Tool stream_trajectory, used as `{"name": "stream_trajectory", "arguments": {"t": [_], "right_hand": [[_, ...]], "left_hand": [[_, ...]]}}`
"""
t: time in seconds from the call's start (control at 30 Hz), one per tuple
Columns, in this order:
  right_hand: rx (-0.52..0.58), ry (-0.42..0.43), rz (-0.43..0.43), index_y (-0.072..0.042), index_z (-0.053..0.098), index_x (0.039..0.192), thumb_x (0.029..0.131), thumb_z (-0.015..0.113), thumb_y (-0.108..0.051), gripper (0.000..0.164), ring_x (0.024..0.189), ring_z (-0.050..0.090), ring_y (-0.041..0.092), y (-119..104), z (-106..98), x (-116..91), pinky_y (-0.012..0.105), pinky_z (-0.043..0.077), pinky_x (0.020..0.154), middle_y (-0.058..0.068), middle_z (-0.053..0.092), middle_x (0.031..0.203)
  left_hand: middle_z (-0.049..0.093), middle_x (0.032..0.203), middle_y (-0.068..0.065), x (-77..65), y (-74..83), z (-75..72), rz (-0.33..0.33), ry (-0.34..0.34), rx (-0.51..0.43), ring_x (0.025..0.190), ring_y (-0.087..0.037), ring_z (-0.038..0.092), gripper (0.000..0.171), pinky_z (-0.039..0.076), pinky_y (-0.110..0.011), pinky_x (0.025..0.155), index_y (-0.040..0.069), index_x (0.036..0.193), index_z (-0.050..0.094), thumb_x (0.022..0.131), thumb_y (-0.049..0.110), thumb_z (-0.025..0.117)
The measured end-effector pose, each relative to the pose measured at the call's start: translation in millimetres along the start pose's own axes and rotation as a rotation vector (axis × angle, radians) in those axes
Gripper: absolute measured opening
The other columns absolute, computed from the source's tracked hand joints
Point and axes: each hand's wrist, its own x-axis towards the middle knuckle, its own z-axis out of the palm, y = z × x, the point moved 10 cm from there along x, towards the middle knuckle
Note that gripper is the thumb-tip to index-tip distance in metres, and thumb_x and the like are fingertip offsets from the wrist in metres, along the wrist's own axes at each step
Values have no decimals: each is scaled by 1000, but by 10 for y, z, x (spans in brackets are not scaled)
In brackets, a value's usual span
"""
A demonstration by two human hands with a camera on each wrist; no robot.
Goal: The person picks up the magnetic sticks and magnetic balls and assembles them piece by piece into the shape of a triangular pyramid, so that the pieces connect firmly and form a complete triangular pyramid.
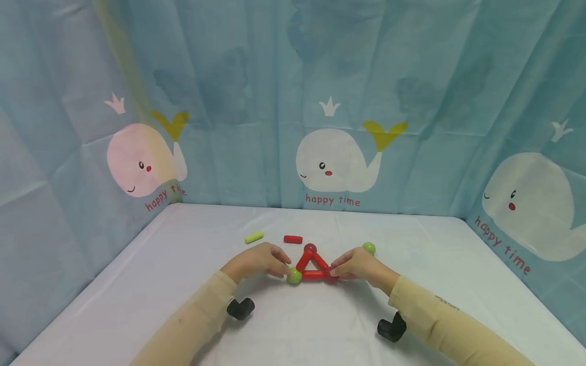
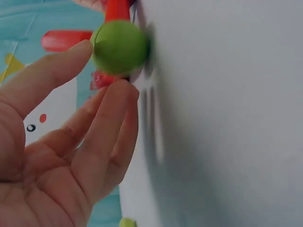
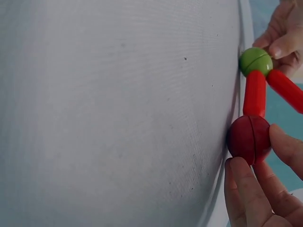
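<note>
Three red rods form a triangle on the white table, with the bottom rod (image 1: 313,275) joining a green ball (image 1: 294,276) to a dark red ball (image 3: 249,140). A second dark red ball (image 1: 310,248) sits at the far corner. My left hand (image 1: 262,260) pinches the green ball between thumb and fingertips; the left wrist view shows its fingers (image 2: 106,127) on the near side. On the other side, my right hand (image 1: 363,267) holds the near dark red ball, thumb and fingertips against it. That ball is partly covered by fingers in the head view.
Behind the triangle lie a loose red rod (image 1: 293,239) and a yellow-green rod (image 1: 254,237). Another green ball (image 1: 369,248) rests just beyond my right hand. A blue curtain (image 1: 247,152) with whale prints stands along the back and sides of the table (image 1: 293,330).
</note>
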Motion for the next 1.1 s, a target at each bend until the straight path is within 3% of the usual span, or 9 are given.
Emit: {"name": "stream_trajectory", "arguments": {"t": [0.13,0.37,0.5,0.73,1.1], "right_hand": [[-1,-5,-6,-1,76,101,81,81,-13,23,79,71,14,11,-20,11,30,60,76,9,77,92],[-2,-11,3,-1,76,103,83,80,-12,24,80,71,14,17,-46,22,30,60,77,9,77,94],[-3,-13,16,-1,75,106,83,79,-14,26,80,71,14,33,-47,31,29,60,77,8,77,95],[-12,16,41,-3,75,105,81,82,-17,28,78,70,14,76,-70,40,28,60,75,5,77,94],[-4,9,31,-3,76,99,79,83,-15,24,74,67,14,63,-44,70,28,60,74,5,76,90]], "left_hand": [[71,97,0,57,-36,-277,-21,89,30,88,-17,65,27,52,-42,90,15,108,72,84,27,77],[71,115,-8,161,-220,-805,-40,288,-62,101,-21,68,32,49,-45,101,9,116,70,88,24,74],[67,124,-15,167,-327,-1020,-44,409,-101,109,-27,67,35,47,-44,102,4,119,69,90,23,71],[63,130,-20,253,-504,-1145,-103,486,-88,114,-33,65,35,48,-45,102,1,118,68,90,23,71],[63,127,-19,341,-634,-1124,-178,454,-85,102,-27,61,33,53,-36,91,0,116,70,87,15,72]]}}
